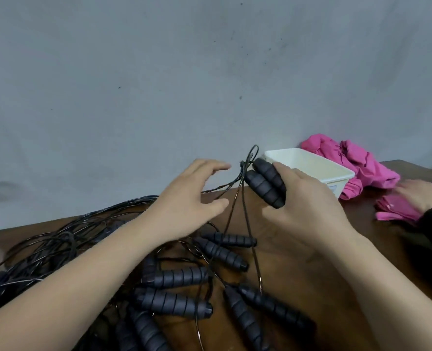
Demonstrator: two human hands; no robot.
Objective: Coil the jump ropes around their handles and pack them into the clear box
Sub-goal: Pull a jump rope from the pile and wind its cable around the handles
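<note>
**Two foam handles in hand, cord hanging loose**

My right grip (303,201) is closed round the pair of handles (265,183), held side by side just in front of the clear box (311,165), at its near left corner and lifted off the desk (298,254). They are ribbed black foam. I judge them light and a little squashy, with enough friction not to slide, so a moderate squeeze across both at mid-length should do. Their cord (245,219) leaves the top ends in a small loop beside the box's left rim, then drops in two thin strands towards me. It looks wiry and springy, the kind that wants to uncoil. I would take it close to the handle tips and keep tension on each wrap.

My left grip (189,196) stands wide, fingers spread, holding nothing, to the left of the box and just beside the hanging strands.

Nearer to me than the box, more loose handles (174,277) lie scattered on the desk. Their cords (65,239) run into a black tangle well to the box's left, and a snag is likely there if I pull hard.

Behind and to the right of the box lies crumpled pink cloth (356,158). Another person's hand (420,196), in a dark sleeve, rests on more of it.
</note>
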